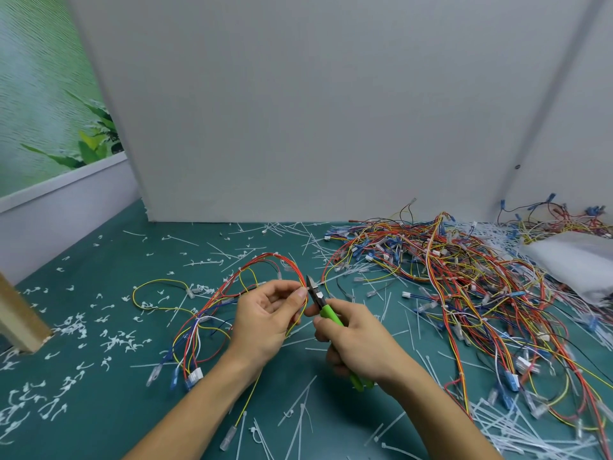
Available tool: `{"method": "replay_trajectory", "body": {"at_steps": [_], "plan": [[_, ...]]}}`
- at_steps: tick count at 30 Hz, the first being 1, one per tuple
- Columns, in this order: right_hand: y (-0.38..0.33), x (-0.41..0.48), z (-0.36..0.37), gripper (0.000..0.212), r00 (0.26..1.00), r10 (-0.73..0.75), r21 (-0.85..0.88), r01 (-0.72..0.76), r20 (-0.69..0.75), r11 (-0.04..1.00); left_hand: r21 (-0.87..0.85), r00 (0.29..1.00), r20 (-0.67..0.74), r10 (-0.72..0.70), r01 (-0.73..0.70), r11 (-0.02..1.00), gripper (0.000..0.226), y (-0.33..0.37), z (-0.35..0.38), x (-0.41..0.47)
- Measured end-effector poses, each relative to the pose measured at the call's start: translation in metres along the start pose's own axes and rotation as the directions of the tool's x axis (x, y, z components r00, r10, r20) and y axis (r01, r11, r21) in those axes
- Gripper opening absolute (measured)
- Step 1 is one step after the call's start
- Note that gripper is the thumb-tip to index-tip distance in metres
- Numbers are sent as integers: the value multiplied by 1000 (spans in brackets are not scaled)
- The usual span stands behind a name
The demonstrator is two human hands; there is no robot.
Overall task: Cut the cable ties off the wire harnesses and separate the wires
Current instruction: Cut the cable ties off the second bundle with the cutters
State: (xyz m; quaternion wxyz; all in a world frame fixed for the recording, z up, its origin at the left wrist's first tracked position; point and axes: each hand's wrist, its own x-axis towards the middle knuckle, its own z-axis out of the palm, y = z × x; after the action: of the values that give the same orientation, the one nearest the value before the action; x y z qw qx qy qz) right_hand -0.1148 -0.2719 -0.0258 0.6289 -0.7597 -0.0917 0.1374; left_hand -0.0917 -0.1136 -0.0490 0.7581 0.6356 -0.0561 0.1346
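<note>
**Camera placement: one head-worn view**

Wide-angle lens looks forward and down across the teal bench mat (99,426). Left hand (265,317) and right hand (361,343) sit close, lower centre. White partition panel (298,111) fills the upper frame.

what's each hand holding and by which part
Left hand pinches the red-and-yellow wire harness by its looped wires; right hand grips the green-handled cutters by the handles.

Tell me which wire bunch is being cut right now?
The small harness at centre: the left hand pinches it beside the green-handled cutters in the right hand. The big pile on the right lies untouched.
</note>
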Motion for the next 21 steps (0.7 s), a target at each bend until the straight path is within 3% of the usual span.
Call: {"method": "replay_trajectory", "body": {"at_steps": [11, 21], "plan": [[-3, -4, 0, 14, 999, -19, -33, 20, 41, 999, -19, 1000, 10, -8, 8, 1000, 3, 1, 0, 0], [1, -2, -2, 11, 998, -11, 56, 7, 66, 998, -53, 1000, 1, -9, 10, 999, 4, 1, 0, -1]]}}
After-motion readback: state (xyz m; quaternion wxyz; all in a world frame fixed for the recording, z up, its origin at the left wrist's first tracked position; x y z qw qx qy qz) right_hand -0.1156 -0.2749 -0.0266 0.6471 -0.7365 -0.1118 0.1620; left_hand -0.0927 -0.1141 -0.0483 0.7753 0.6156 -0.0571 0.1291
